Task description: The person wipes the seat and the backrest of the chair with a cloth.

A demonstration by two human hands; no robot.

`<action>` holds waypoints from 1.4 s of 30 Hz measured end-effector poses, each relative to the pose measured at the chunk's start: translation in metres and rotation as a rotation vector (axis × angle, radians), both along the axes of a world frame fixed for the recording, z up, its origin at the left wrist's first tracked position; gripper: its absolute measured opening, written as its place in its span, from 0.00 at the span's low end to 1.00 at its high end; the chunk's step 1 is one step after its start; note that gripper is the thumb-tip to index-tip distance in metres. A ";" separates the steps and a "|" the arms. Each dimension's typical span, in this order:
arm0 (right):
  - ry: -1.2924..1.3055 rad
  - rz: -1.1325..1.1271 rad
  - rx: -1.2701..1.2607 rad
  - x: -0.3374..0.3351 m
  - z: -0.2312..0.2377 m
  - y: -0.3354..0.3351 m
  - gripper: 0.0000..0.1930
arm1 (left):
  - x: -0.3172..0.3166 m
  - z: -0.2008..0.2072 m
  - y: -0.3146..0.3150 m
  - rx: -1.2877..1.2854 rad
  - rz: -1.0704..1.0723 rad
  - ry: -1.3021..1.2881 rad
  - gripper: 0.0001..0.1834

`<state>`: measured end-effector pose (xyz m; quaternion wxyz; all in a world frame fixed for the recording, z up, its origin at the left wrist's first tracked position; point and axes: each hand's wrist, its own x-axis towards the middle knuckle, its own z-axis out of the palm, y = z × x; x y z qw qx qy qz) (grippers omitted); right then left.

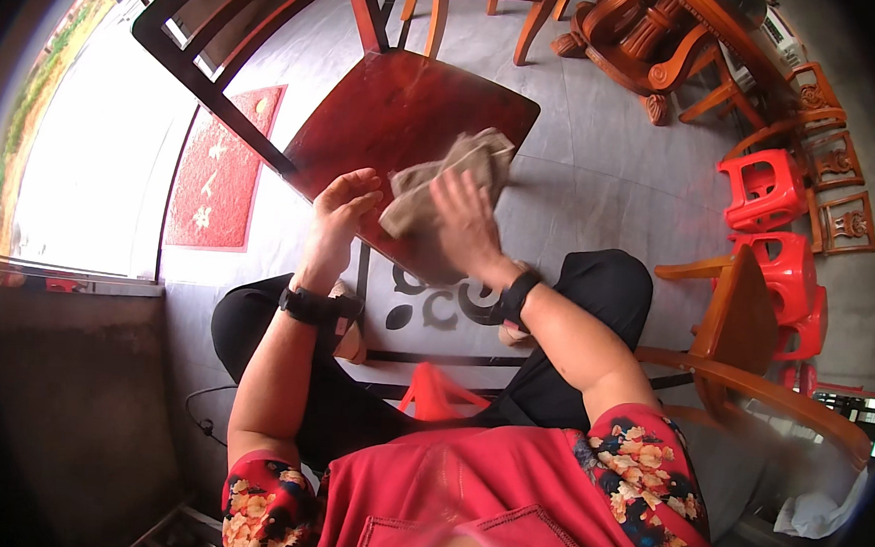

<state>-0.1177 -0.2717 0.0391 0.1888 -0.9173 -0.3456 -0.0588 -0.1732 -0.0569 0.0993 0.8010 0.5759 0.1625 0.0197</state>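
A dark red-brown wooden chair (384, 110) with a slatted back stands in front of me. On its glossy seat lies a bunched grey-brown cloth (478, 156). My right hand (469, 220) is pressed over the cloth near the seat's right side, fingers extended along it; slight blur softens the hand. My left hand (339, 207) is at the seat's near edge, its fingers loosely bent and apart, with nothing visible between them. Whether it touches the wood I cannot tell. Each wrist wears a black band.
Beyond the doorway on the left is bright ground, with a red mat (225, 175) inside. Red plastic stools (763, 190) and carved wooden furniture (662, 47) stand at the right. A wooden armchair (739, 342) is close to my right arm. A red stool (440, 392) shows between my legs.
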 end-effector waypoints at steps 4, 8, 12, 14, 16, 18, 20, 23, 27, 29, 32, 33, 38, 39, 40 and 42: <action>0.044 -0.181 0.025 0.042 -0.007 -0.010 0.35 | -0.001 0.001 -0.002 0.027 -0.019 0.005 0.22; 0.013 -0.221 -0.024 0.036 -0.010 -0.003 0.36 | 0.002 -0.010 0.003 0.007 -0.040 -0.037 0.30; -0.029 -0.162 -0.006 0.033 -0.009 -0.008 0.35 | 0.002 -0.012 0.004 -0.021 -0.050 -0.055 0.35; -0.035 -0.109 0.000 0.014 -0.009 -0.007 0.35 | 0.002 -0.016 0.005 -0.011 -0.038 -0.034 0.36; -0.004 -0.009 -0.039 -0.016 -0.002 -0.004 0.36 | 0.003 -0.020 0.008 -0.008 -0.024 -0.037 0.36; 0.018 0.119 -0.012 -0.050 0.004 -0.007 0.38 | 0.005 -0.021 0.008 -0.011 -0.021 -0.053 0.37; 0.030 0.216 0.027 -0.075 0.004 -0.012 0.37 | 0.009 -0.020 0.000 0.053 -0.018 -0.059 0.34; -0.006 0.290 0.080 -0.080 0.003 -0.014 0.35 | 0.015 -0.022 -0.006 0.062 -0.022 -0.067 0.26; 0.023 0.322 0.081 -0.073 0.009 -0.017 0.34 | 0.016 -0.022 -0.014 0.054 -0.054 -0.074 0.27; 0.053 0.313 0.091 -0.070 0.013 -0.017 0.34 | 0.017 -0.021 -0.017 0.035 -0.068 -0.064 0.29; 0.081 0.274 0.109 -0.060 0.015 -0.015 0.34 | 0.017 -0.020 -0.019 0.003 -0.085 -0.069 0.31; 0.074 0.254 0.116 -0.054 0.013 -0.015 0.34 | 0.015 -0.019 -0.018 0.009 -0.098 -0.092 0.31; 0.048 0.109 0.097 -0.013 0.008 -0.014 0.34 | 0.010 -0.015 -0.018 0.054 -0.109 -0.108 0.33; 0.032 0.063 0.085 0.000 0.007 -0.016 0.33 | 0.008 -0.012 -0.012 0.145 -0.161 -0.009 0.33; 0.016 0.017 0.075 0.014 0.002 -0.017 0.33 | 0.008 -0.012 -0.014 0.081 -0.120 -0.087 0.26; -0.069 -0.064 0.077 0.041 -0.010 -0.022 0.32 | 0.004 -0.011 -0.014 0.045 -0.078 -0.165 0.17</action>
